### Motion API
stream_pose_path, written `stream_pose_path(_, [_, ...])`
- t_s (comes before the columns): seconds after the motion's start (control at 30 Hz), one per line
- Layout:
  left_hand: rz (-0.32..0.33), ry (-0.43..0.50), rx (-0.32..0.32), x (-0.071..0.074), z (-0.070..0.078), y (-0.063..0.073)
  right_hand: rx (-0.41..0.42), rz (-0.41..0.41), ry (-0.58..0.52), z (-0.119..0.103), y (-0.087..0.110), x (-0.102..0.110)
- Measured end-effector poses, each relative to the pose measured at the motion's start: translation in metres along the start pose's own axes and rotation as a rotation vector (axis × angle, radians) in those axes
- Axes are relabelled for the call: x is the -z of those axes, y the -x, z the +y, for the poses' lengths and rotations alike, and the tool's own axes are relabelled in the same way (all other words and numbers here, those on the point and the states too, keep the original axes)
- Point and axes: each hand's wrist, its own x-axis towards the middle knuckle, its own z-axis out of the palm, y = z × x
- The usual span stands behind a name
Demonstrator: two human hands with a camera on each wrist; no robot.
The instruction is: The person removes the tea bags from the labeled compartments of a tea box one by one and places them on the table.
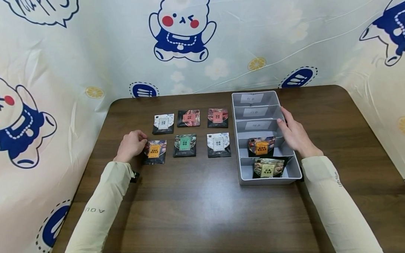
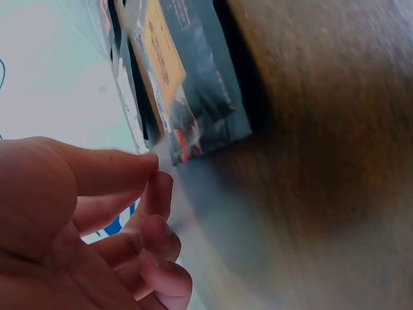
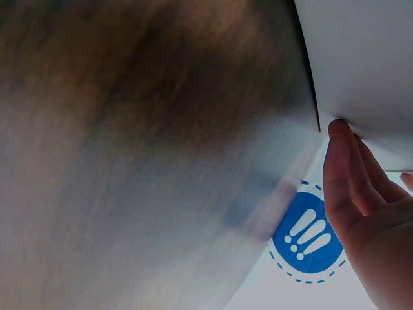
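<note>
My left hand (image 1: 130, 146) is at the left edge of a tea sachet (image 1: 154, 152) with an orange label, which lies on the table. In the left wrist view, thumb and index finger pinch together at the corner of that sachet (image 2: 187, 84). My right hand (image 1: 297, 135) holds the right wall of a grey divided box (image 1: 242, 183), thumb at the rim. Its fingers (image 3: 345, 161) lie along the outer wall in the right wrist view. An orange-label sachet (image 1: 261, 146) and a pale-green-label sachet (image 1: 268, 168) stand in the box's two nearest compartments.
Near the left hand lie a green-label sachet (image 1: 185, 145), two white-label sachets (image 1: 163, 123) and two red-label sachets (image 1: 217, 117). Paper labels (image 1: 255, 112) mark the three far compartments. A printed cloth (image 1: 225, 41) hangs behind the brown table (image 1: 199, 215).
</note>
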Motion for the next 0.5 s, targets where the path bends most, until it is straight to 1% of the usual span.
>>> stream_pose_path(0.07, [0.003, 0.004, -0.01, 0.001, 0.004, 0.002, 0.004, 0.006, 0.004, 0.0, 0.0, 0.0])
stream_pose_path(0.13, [0.008, 0.009, -0.036, 0.003, 0.011, 0.004, 0.011, 0.013, 0.008, 0.0, 0.0, 0.0])
stream_pose_path(0.3, [0.018, 0.033, -0.133, 0.004, 0.034, 0.008, 0.011, 0.014, 0.008, 0.0, 0.0, 0.0])
stream_pose_path(0.33, [0.027, 0.04, -0.162, 0.003, 0.04, 0.008, 0.009, 0.011, 0.006, 0.0, -0.001, 0.0])
stream_pose_path(0.4, [0.051, 0.06, -0.238, 0.0, 0.052, 0.007, 0.008, 0.01, 0.007, 0.0, 0.0, 0.0])
stream_pose_path(0.5, [0.096, 0.063, -0.393, -0.008, 0.074, 0.007, 0.009, 0.013, 0.007, 0.001, -0.001, 0.0])
